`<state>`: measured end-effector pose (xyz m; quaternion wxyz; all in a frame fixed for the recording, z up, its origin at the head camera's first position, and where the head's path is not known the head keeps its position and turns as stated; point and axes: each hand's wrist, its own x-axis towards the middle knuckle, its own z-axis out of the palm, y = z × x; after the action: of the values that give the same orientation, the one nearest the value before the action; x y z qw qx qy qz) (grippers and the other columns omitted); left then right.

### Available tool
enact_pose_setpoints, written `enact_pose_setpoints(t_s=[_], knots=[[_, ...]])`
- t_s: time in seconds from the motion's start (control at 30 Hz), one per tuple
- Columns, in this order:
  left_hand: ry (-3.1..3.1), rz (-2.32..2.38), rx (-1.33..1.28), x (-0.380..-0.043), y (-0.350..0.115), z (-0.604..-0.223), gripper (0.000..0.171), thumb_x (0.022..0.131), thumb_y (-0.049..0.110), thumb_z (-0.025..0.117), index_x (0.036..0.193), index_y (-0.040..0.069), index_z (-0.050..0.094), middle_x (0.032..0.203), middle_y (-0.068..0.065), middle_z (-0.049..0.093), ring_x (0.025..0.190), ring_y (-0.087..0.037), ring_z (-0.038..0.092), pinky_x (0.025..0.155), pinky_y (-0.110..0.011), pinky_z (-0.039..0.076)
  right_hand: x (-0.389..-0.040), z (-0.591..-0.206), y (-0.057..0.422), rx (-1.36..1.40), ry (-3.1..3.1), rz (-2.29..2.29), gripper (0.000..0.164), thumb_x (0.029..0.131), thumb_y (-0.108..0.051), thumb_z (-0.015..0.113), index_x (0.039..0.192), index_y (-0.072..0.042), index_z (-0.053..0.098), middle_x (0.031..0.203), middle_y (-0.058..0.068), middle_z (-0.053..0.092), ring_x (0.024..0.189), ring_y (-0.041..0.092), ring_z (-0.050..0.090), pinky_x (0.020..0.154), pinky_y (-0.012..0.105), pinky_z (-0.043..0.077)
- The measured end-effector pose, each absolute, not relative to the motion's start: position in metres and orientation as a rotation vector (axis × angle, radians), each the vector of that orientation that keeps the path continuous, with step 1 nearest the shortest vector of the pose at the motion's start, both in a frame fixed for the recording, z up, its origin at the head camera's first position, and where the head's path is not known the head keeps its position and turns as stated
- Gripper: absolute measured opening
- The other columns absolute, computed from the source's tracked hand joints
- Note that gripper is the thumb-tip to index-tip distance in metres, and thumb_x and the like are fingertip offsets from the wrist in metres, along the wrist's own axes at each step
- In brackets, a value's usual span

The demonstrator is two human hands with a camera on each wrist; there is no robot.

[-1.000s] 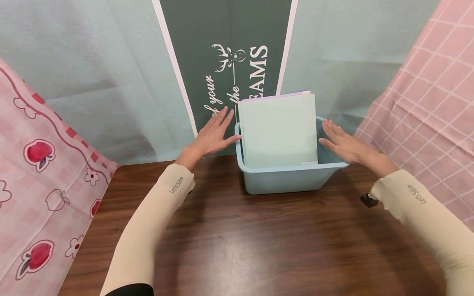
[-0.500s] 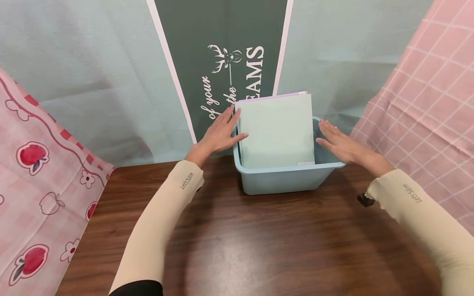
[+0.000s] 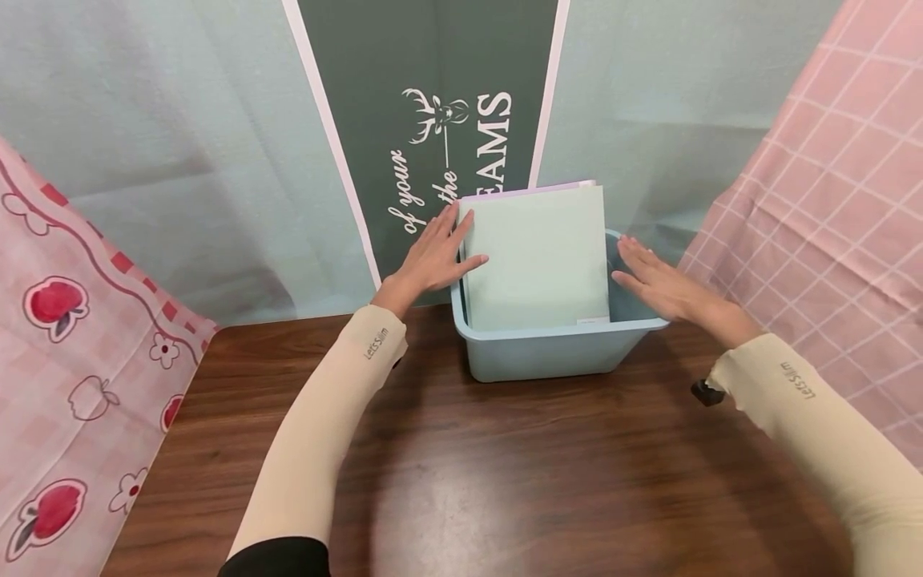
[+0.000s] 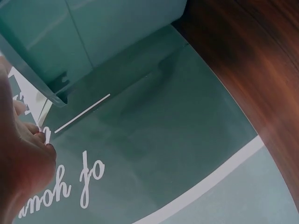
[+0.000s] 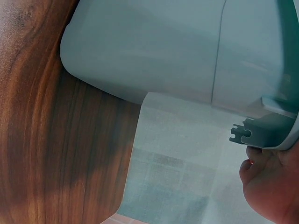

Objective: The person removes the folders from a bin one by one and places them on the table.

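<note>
A light blue plastic bin (image 3: 548, 357) stands at the back of the table. Pale green folders or boards (image 3: 534, 260) lean upright in it, with a thin purple edge (image 3: 551, 190) showing behind them. My left hand (image 3: 431, 263) is at their upper left side, fingers straight and thumb over the front sheet; whether it touches cannot be told. Over the bin's right end is my right hand (image 3: 658, 282), fingers extended, apart from the folders. In the wrist views, the left hand (image 4: 25, 161) and right hand (image 5: 273, 184) appear beside the bin's rim, fingers partly hidden.
Brown wood-grain tabletop (image 3: 447, 473) extends in front of the bin. A grey-green printed cloth (image 3: 231, 160) hangs right behind it. Pink cloths stand at both sides, an apple-print one (image 3: 94, 344) on the left and a checked one (image 3: 815, 208) on the right.
My left hand has moved right, from beside the bin's left rim to the folders' left edge. The right hand stays almost still over the bin's right end. The head view shifts slightly.
</note>
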<state>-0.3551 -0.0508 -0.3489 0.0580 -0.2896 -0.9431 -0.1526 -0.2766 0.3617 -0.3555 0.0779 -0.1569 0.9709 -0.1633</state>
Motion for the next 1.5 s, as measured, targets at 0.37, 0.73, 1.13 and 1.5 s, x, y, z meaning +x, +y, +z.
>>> enact_pose_setpoints(t_s=[0.37,0.73,1.13,1.5], knots=[[-2.861,-0.506,-0.826,-0.362,-0.049,-0.35,0.084,0.106,0.059,0.052,0.17,0.014,0.024,0.179,-0.013,-0.001,0.165,-0.025,-0.004,0.133,-0.039,0.002,-0.28,-0.354,0.356,-0.493,2.923,-0.487,0.081,0.114,-0.053,0.028,0.168,-0.005,-0.008,0.175,0.011,-0.018,0.162,0.036,-0.014,0.131,0.057,-0.004],[-2.784,-0.682,-0.827,-0.36,-0.047,-0.35,0.08,0.103,0.055,0.062,0.167,0.016,0.034,0.177,-0.015,0.006,0.163,-0.032,0.007,0.13,-0.051,0.023,-0.28,-0.354,0.357,-0.483,2.93,-0.499,0.082,0.114,-0.054,0.029,0.168,-0.007,-0.009,0.175,0.009,-0.019,0.162,0.035,-0.015,0.13,0.058,-0.004],[-2.53,-1.199,-0.791,-0.355,-0.041,-0.357,0.074,0.096,0.033,0.08,0.158,0.009,0.05,0.172,-0.013,0.02,0.156,-0.029,0.032,0.124,-0.042,0.038,-0.278,-0.352,0.357,-0.469,2.932,-0.497,0.082,0.114,-0.054,0.03,0.168,-0.006,-0.009,0.175,0.01,-0.019,0.162,0.035,-0.014,0.13,0.06,-0.004],[-2.383,-1.313,-0.811,-0.346,-0.028,-0.361,0.066,0.089,0.019,0.086,0.149,0.009,0.061,0.171,-0.016,0.022,0.155,-0.031,0.029,0.115,-0.043,0.049,-0.273,-0.356,0.359,-0.458,2.927,-0.507,0.081,0.115,-0.052,0.03,0.168,-0.006,-0.01,0.175,0.009,-0.02,0.162,0.036,-0.015,0.129,0.062,-0.004]])
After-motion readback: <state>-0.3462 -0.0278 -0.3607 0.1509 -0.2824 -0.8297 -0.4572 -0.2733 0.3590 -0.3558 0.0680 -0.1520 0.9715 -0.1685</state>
